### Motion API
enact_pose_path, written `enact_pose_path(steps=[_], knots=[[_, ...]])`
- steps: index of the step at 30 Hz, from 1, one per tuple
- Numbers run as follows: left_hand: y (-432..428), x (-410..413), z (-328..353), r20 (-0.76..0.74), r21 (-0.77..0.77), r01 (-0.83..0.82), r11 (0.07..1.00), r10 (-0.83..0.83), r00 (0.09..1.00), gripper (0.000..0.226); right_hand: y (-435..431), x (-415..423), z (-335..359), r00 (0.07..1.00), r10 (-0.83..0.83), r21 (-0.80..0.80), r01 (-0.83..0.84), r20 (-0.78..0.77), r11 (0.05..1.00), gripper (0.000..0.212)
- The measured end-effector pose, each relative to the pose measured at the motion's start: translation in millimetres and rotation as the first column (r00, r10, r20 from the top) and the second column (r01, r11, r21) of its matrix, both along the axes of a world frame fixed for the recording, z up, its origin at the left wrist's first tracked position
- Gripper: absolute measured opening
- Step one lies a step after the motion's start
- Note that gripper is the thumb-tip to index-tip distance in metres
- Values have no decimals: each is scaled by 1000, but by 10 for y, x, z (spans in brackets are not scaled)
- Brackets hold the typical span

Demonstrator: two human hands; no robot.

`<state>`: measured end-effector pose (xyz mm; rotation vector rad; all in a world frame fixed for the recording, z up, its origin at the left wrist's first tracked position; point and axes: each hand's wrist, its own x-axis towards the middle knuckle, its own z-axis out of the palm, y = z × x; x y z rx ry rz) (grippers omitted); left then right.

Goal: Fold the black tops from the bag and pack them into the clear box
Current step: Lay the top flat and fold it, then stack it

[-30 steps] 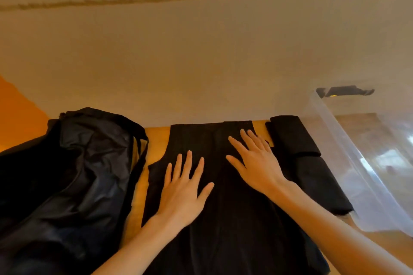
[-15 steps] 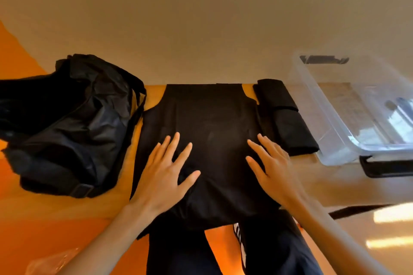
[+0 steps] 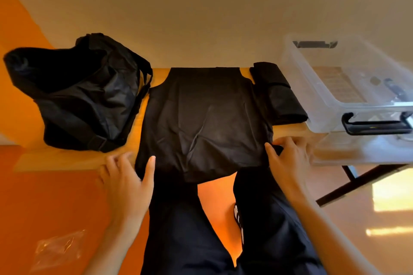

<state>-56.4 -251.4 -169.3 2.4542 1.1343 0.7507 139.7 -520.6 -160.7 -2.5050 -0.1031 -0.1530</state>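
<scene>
Head camera, close above table (image 3: 335, 154), looking forward and down

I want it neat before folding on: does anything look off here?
Only small things: the black top has creases across its middle and its hem hangs over the table edge; a clear plastic wrapper lies on the floor.

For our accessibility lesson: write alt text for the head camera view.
A person's right hand pinches the near right corner of a black top spread on a wooden table; the left hand rests its thumb on the left corner. Black bag left, folded tops and clear box right.
</scene>
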Motion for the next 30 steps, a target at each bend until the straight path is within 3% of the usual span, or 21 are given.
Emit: enact_pose_path(steps=[2, 5, 7, 9, 11, 14, 17, 19, 22, 25, 26, 27, 30], knots=[[-49, 16, 0, 15, -81, -64, 995, 65, 998, 41, 32, -25, 46, 999, 42, 159, -42, 0, 986, 13], [-103, 40, -42, 117, -353, -79, 932, 128, 985, 46, 16, -126, 168, 990, 113, 470, -63, -79, 881, 15], [-159, 91, -28, 264, -649, -27, 760, 259, 929, 46, -16, -178, 252, 969, 181, 613, -42, -167, 789, 16], [-189, 119, -17, 357, -787, 60, 614, 375, 856, 45, -59, -204, 356, 929, 266, 740, 11, -256, 672, 27], [-181, 84, 23, 364, -831, 106, 546, 391, 845, 38, -133, -179, 449, 890, 326, 755, 31, -319, 655, 42], [-65, -65, 143, 335, -878, 172, 447, 319, 887, 17, -312, -104, 506, 812, 380, 671, 20, -444, 741, 55], [32, -193, 373, 357, -905, 265, 334, 252, 900, 22, -457, -64, 516, 746, 401, 639, 43, -531, 768, 56], [66, -242, 516, 403, -887, 311, 340, 246, 882, 24, -488, -67, 503, 753, 389, 668, 90, -531, 738, 43], [70, -285, 649, 477, -840, 389, 378, 172, 862, 28, -444, -113, 475, 799, 345, 757, 199, -493, 622, 22], [58, -309, 651, 478, -783, 411, 467, 29, 878, 32, -325, -190, 519, 815, 384, 849, 228, -434, 476, 21], [47, -306, 643, 465, -767, 413, 491, -19, 885, 29, -282, -202, 527, 809, 400, 855, 224, -431, 468, 19], [33, -298, 627, 446, -749, 413, 519, -67, 893, 27, -240, -219, 529, 809, 397, 838, 200, -434, 508, 18], [-3, -282, 554, 364, -699, 396, 595, -181, 914, 25, -205, -210, 440, 840, 322, 667, 62, -436, 742, 30]])
